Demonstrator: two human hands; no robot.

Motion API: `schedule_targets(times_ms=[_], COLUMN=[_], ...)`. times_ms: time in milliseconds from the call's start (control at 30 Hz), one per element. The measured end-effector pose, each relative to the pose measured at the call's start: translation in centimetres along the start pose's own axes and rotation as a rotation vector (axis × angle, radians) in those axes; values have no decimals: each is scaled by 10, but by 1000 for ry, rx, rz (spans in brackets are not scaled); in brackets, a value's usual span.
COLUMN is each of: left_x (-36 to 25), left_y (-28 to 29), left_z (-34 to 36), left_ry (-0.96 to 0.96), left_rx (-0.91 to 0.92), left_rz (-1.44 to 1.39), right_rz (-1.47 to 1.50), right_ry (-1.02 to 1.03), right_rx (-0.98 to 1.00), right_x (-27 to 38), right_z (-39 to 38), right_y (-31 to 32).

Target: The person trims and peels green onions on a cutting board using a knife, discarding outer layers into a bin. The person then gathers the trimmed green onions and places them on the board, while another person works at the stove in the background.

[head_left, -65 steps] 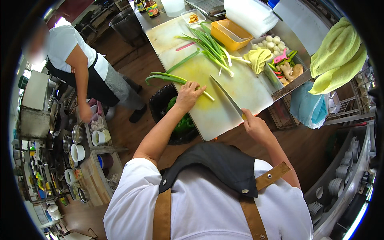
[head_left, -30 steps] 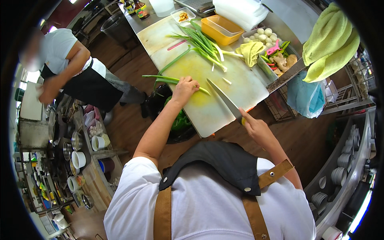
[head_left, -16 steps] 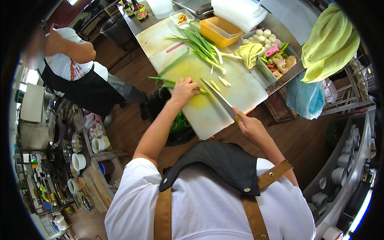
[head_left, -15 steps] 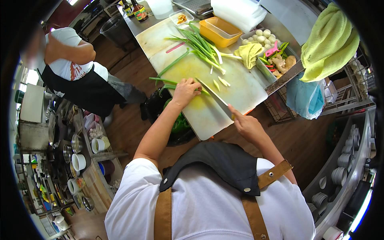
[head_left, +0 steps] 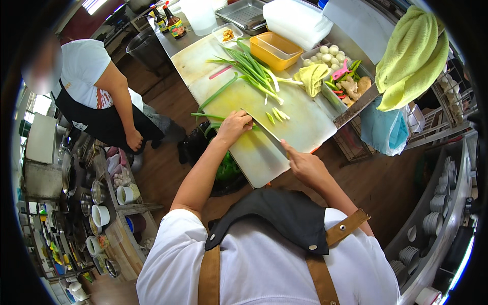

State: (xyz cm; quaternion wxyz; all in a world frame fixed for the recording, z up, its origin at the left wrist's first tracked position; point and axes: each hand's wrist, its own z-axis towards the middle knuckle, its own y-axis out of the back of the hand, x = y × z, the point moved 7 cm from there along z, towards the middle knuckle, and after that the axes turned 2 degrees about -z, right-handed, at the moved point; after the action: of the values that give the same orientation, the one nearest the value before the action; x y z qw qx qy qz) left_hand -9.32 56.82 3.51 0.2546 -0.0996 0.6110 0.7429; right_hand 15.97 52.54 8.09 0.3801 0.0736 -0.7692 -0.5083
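My left hand (head_left: pixel 235 127) is closed over green onion stalks (head_left: pixel 207 116), pressing them onto the white cutting board (head_left: pixel 317 119). Leafy ends stick out past its left side. My right hand (head_left: pixel 306 166) grips a knife (head_left: pixel 272 136), its handle mostly hidden by the fingers. The blade slants up and left, with its tip end close beside the left fingers. Several cut green onion pieces (head_left: pixel 279 115) lie just beyond the blade. Farther back on the board rests a bunch of whole green onions (head_left: pixel 256 68), near a pink-handled utensil (head_left: pixel 220 72).
A yellow container (head_left: pixel 274 53), a yellow-green cloth (head_left: pixel 311 79) and a metal tray of peppers and ginger (head_left: pixel 351 84) line the far right side. Sauce bottles (head_left: pixel 174 23) stand at the back left. A black-lined bin (head_left: pixel 226 175) sits below the board's left edge. A co-worker (head_left: pixel 99 96) stands at left.
More cut pieces lie beyond the blade. The knife and both my hands sit slightly lower in view. The co-worker's raised arm has come down.
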Motion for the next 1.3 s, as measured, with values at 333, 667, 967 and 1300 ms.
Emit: schedule_targets(times_ms=[333, 667, 967, 1300], left_x=[5, -36, 1, 8], left_y=[-11, -7, 13, -7], left_z=[-3, 14, -6, 0], left_ry=[53, 101, 107, 100], left_rx=[-95, -86, -75, -36], left_rz=[20, -69, 97, -4], right_rz=[217, -30, -85, -82], right_ry=[-254, -196, -93, -113], right_rx=[159, -13, -121, -96], right_x=[-44, -59, -19, -32], right_z=[-50, -39, -18, -32], right_y=[10, 32, 17, 1])
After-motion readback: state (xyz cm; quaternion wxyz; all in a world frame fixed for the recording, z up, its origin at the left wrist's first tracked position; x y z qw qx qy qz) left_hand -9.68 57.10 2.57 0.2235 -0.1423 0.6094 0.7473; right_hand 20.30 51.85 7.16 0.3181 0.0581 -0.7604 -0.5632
